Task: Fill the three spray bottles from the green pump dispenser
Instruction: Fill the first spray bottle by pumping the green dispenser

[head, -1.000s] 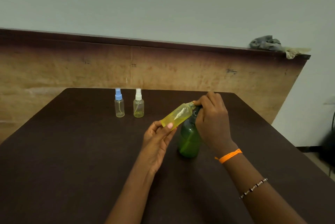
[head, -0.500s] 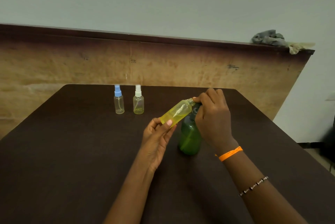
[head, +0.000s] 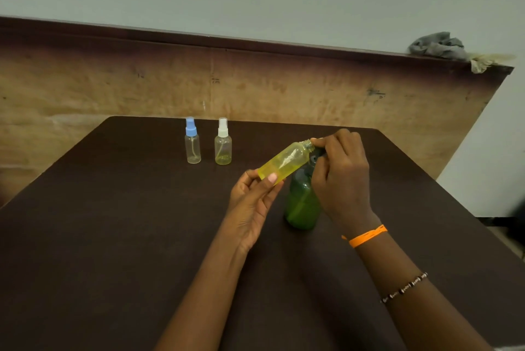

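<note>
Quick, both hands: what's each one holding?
Left hand: holds the tilted yellow bottle by its base.
Right hand: fingers curled over the green pump dispenser top.

Tilted yellow bottle (head: 285, 162) between both hands, over green dispenser (head: 302, 203)

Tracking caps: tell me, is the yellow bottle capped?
Uncapped: the yellow bottle shows a bare threaded neck, tilted toward the green dispenser.

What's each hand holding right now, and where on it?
Left hand pinches the tilted yellow spray bottle at its base end. Right hand is curled over the green pump dispenser top, fingertips at the bottle's open neck; exact grip hidden.
</note>
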Demonstrator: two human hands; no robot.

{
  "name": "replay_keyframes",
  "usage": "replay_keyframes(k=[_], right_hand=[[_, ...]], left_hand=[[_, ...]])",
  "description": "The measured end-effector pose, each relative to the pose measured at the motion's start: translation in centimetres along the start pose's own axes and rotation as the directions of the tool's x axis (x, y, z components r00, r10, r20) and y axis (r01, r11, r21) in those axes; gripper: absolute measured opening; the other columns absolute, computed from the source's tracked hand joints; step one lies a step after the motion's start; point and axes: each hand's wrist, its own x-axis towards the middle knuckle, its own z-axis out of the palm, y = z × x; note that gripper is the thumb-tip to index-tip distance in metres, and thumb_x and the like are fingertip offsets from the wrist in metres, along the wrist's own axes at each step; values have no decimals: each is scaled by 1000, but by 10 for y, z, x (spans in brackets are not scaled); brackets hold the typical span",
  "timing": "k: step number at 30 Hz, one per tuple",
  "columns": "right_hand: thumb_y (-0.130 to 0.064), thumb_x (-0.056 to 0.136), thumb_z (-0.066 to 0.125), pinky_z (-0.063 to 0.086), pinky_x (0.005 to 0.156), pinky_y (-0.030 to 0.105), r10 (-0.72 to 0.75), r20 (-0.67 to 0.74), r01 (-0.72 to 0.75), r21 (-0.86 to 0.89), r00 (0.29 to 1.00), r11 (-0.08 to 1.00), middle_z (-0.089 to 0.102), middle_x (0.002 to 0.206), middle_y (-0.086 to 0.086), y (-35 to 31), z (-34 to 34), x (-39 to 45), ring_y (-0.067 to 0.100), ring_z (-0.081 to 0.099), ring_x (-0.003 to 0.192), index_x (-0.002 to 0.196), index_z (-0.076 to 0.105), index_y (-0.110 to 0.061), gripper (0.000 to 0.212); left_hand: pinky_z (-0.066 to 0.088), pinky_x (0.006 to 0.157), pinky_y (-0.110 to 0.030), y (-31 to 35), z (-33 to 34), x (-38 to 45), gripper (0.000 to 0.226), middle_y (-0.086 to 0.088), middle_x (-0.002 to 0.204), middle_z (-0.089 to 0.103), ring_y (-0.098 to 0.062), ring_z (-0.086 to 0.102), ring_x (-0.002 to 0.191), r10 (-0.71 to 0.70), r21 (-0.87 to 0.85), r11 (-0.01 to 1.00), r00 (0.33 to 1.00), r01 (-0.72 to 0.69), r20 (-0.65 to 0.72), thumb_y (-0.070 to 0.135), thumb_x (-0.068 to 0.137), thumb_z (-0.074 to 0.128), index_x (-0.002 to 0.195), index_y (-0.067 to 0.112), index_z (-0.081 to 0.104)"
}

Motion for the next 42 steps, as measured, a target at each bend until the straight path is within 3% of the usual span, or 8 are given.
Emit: replay_keyframes(k=[7,13,21,28,30,34,42], right_hand=[[8,83,37,43,63,39,41,-136,-41,3,990,999,54,77,19,-3,18,-15,25,41,75,84,63,7,26],[-2,74,41,42,60,38,-41,4,41,-200,999,979,55,77,17,-6,3,6,32,50,71,75,59,1,18],[3,84,36,43,55,44,13,-122,-22,-75,992,997,51,72,18,1,18,-12,25,37,70,77,61,5,26],[0,72,37,39,60,38,-45,-39,40,-127,998,991,54,75,15,1,7,10,28,45,71,72,58,0,21],[1,79,37,40,59,40,-14,-68,6,-120,998,993,52,74,16,1,11,4,28,44,70,73,58,0,22],[-10,101,27,39,54,41,17,-174,-32,-84,985,996,49,70,16,4,23,-10,22,34,69,72,59,3,45],[1,76,35,44,58,41,-40,-31,38,-79,999,996,53,74,16,4,7,10,26,41,72,72,58,0,23]], left_hand=[[55,76,-20,1,-3,2,23,-10,102,64,-17,64,95,6,-14,1000,1000,-6,-8,7,67,63,88,8,53],[55,75,-19,1,-2,1,18,-7,97,65,-14,66,89,8,-8,1000,1000,-8,4,8,69,62,84,9,53],[55,77,-20,1,-5,2,20,-8,98,67,-15,67,93,1,-2,1000,1000,-1,-3,8,68,63,86,9,53],[55,74,-19,2,-2,1,23,-8,99,65,-13,67,88,7,-6,1000,1000,-7,5,7,68,63,89,7,54],[55,75,-19,2,-3,1,23,-8,99,65,-13,68,88,7,-8,1000,1000,-7,8,7,68,63,89,8,54],[55,75,-20,0,-5,2,23,-10,100,65,-15,68,91,-1,-3,1000,1000,1,-5,7,67,64,88,8,54],[55,72,-19,0,-1,1,22,-9,97,66,-15,68,87,-8,-30,1000,1000,8,-3,6,68,64,86,9,51]])
